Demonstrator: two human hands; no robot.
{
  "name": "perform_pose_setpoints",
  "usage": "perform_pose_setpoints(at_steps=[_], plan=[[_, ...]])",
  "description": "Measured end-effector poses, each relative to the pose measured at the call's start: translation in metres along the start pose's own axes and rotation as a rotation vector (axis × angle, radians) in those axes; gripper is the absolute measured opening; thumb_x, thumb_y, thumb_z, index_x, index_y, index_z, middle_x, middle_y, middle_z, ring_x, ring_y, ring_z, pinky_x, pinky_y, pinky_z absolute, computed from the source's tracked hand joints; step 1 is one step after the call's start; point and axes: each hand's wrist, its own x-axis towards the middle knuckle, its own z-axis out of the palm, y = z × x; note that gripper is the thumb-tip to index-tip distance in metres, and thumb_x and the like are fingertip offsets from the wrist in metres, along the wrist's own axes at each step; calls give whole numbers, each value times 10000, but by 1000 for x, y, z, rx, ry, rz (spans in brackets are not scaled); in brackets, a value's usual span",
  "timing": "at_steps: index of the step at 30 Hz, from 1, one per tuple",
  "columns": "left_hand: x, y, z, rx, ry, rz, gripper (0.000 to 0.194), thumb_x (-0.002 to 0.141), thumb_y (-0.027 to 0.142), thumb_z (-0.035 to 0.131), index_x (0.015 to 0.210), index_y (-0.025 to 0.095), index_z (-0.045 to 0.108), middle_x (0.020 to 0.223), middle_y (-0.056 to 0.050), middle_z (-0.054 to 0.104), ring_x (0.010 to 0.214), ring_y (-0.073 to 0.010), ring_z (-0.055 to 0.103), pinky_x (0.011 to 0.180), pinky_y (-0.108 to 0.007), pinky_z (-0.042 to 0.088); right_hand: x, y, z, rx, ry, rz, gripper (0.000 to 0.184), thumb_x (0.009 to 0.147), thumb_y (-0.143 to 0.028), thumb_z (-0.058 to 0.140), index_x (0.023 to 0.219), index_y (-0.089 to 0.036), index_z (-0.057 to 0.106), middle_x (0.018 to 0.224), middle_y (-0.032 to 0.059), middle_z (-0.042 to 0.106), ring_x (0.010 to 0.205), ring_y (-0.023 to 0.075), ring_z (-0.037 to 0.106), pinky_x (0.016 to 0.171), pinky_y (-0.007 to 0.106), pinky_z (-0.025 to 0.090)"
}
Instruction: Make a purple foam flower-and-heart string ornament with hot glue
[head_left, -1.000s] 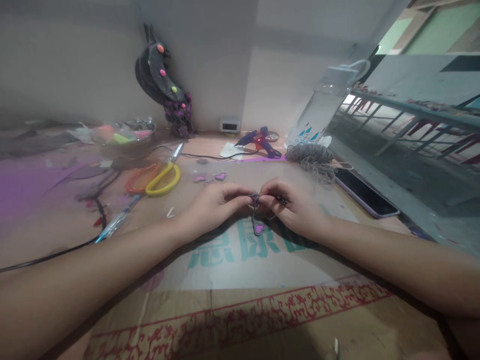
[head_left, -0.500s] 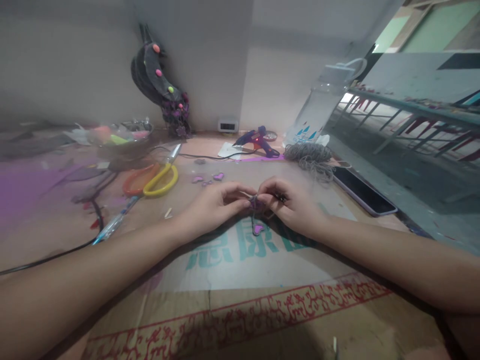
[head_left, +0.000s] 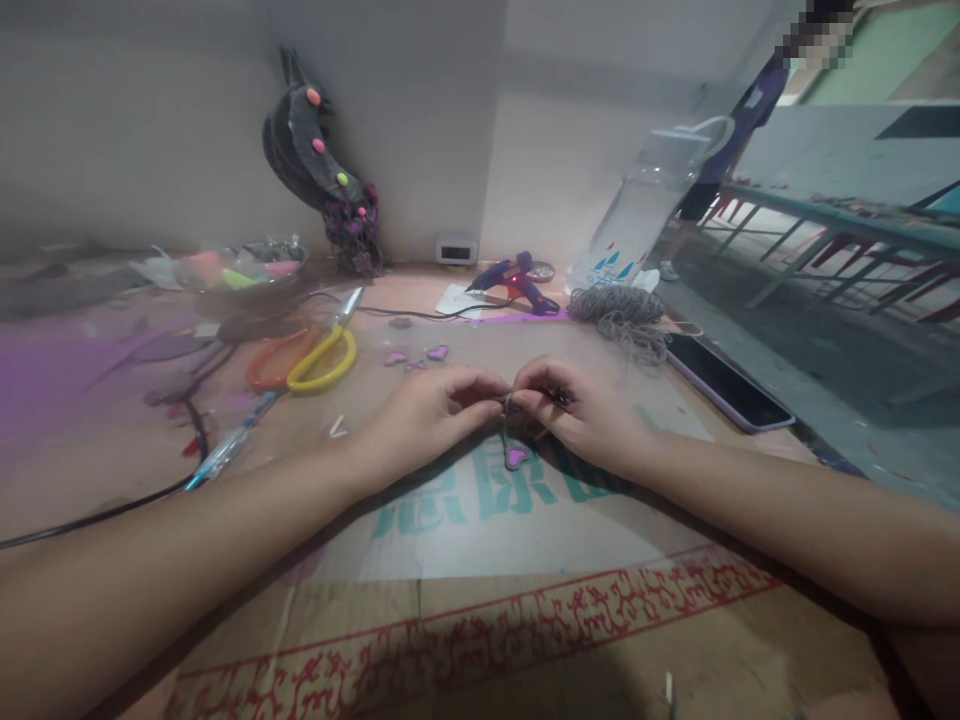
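My left hand (head_left: 469,402) and my right hand (head_left: 562,402) meet over the white sheet (head_left: 450,560), thumbs and forefingers pinched on a thin grey cord (head_left: 506,425). From the cord hangs a small purple heart charm (head_left: 516,458) with a dark edge, just above or on the sheet; I cannot tell which. Something dark is partly hidden inside my right hand's curled fingers. Beyond my left hand lie loose purple hearts (head_left: 437,353) and a small bow-like purple piece (head_left: 414,367).
Scissors (head_left: 322,360) and a pen (head_left: 225,455) lie left. A glue gun (head_left: 517,280), small clock (head_left: 456,250), grey yarn (head_left: 615,308), bottle (head_left: 630,220) and phone (head_left: 731,382) line the back and right. A black crescent ornament (head_left: 311,150) leans on the wall. A person (head_left: 739,130) stands behind the bottle.
My fingertips have shifted slightly on the cord, and less purple shows between them. A person has come into view at the upper right.
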Motion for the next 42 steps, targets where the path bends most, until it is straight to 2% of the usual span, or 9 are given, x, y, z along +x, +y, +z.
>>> perform_pose_setpoints(at_steps=[7, 11, 18, 24, 28, 31, 34, 39, 42], plan=[[5, -4, -1, 252, -35, 16, 251, 930, 256, 518, 1030, 217, 745, 1013, -47, 765, 941, -211, 670, 886, -337, 490, -2, 1, 1, 99, 12, 15, 118, 956, -289, 529, 884, -200, 555, 723, 6, 651, 608, 127, 630, 563, 244, 502], [6, -1, -4, 268, 43, 79, 278, 947, 273, 510, 1093, 198, 735, 1099, -71, 748, 1061, -242, 625, 968, -395, 447, -2, 2, 0, 41, 31, -33, 110, 953, -276, 533, 887, -196, 568, 742, 12, 654, 636, 129, 624, 583, 246, 496], [5, 4, -2, -41, -64, -4, 200, 907, 336, 603, 956, 196, 737, 996, -38, 736, 935, -187, 644, 836, -298, 474, 0, 2, -1, -59, 30, -81, 83, 929, -241, 550, 881, -198, 602, 770, 14, 662, 685, 137, 611, 619, 254, 480], [5, 6, -3, -407, -169, -302, 285, 906, 436, 605, 927, 162, 676, 662, -10, 682, 582, -123, 601, 540, -231, 402, 0, 4, 1, -55, 9, -62, 80, 934, -226, 541, 886, -196, 598, 775, 13, 661, 691, 139, 604, 630, 257, 464], [8, 6, -5, -582, -165, -353, 243, 882, 390, 652, 860, 149, 634, 748, -36, 714, 596, -106, 636, 535, -216, 409, 2, 9, 1, -79, 95, -36, 139, 933, -270, 561, 1042, -184, 571, 828, 28, 600, 723, 155, 572, 638, 275, 466], [10, 5, -3, -631, -121, -401, 243, 857, 373, 682, 826, 144, 606, 729, -20, 687, 585, -99, 631, 537, -214, 419, 9, 9, -12, -145, 228, -56, 266, 964, -297, 514, 1198, -172, 528, 975, 74, 574, 848, 188, 572, 734, 323, 489], [11, 1, -1, -634, -96, -426, 246, 864, 367, 669, 832, 132, 603, 695, -9, 661, 577, -94, 618, 531, -205, 411, 19, 4, -38, -189, 294, -102, 302, 1025, -380, 411, 1218, -202, 561, 1067, 96, 599, 971, 224, 583, 869, 392, 479], [11, -5, -1, -640, -111, -420, 236, 873, 352, 656, 869, 119, 621, 727, -15, 665, 583, -90, 610, 529, -200, 390, 27, -7, -81, -108, 392, -124, 396, 1033, -519, 358, 1215, -251, 584, 900, 46, 641, 785, 183, 623, 756, 354, 510], [12, -4, -3, -628, -132, -404, 208, 890, 318, 635, 899, 111, 642, 772, -20, 676, 597, -78, 606, 533, -194, 369, 22, -15, -92, -247, 395, -100, 414, 1029, -535, 360, 1279, -262, 548, 670, -14, 554, 585, 165, 538, 649, 341, 478]])
